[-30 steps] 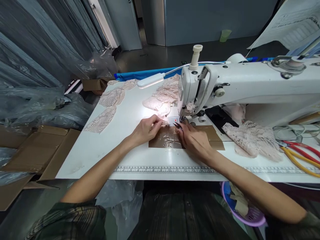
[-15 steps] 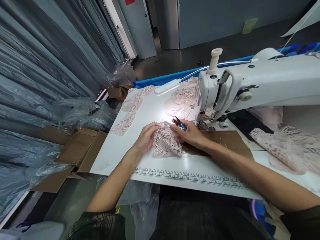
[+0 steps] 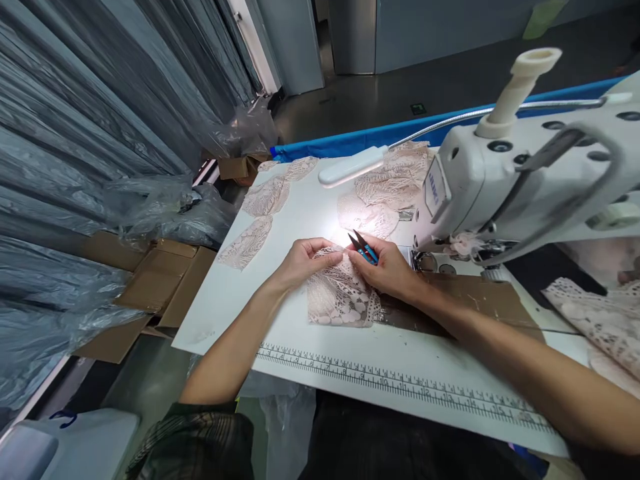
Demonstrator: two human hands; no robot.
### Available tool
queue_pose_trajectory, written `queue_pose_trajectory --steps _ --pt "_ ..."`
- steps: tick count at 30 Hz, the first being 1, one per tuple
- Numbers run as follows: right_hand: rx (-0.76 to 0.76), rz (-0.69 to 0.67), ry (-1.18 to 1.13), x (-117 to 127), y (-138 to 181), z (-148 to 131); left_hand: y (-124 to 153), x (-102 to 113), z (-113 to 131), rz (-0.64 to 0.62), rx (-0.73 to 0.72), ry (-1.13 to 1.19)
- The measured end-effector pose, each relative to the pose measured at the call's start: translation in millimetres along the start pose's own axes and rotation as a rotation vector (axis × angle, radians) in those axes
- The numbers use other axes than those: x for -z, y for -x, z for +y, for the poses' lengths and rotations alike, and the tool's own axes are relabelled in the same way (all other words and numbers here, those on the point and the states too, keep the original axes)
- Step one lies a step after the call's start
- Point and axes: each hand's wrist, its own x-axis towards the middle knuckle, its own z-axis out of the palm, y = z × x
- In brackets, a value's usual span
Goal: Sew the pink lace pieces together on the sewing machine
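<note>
A piece of pale pink lace [image 3: 337, 297] hangs between my two hands just above the white table. My left hand [image 3: 306, 261] is closed, pinching the lace's upper edge between thumb and fingers. Beside it, my right hand [image 3: 387, 267] is closed around blue-handled thread snips [image 3: 366, 249], whose dark blades point up and away from me. The right fingertips also meet the top of the lace, close to the left thumb. Part of the snips and the inner fingers of the right hand are hidden.
A white sewing machine [image 3: 470, 180] stands at the right, its small lamp [image 3: 353, 167] shining over the table. Lace pieces [image 3: 247, 243] lie at the left and back. A printed ruler [image 3: 400, 387] runs along the front edge. Cardboard boxes [image 3: 157, 277] sit left of the table.
My left hand has moved right along the lace's top edge, so both hands are now closer together. The view has shifted and the machine appears larger.
</note>
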Motion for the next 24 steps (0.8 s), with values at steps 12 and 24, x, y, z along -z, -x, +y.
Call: queue_pose_trajectory --steps 12,24 --pt "0.229 -0.007 0.414 11.8 8.7 -9.0 11.9 1.6 9.0 -0.025 -0.022 -0.058" --pt "0.265 0.094 0.719 -2.8 23.7 -10.8 15.0 -3.7 2.9 -0.04 -0.072 -0.091"
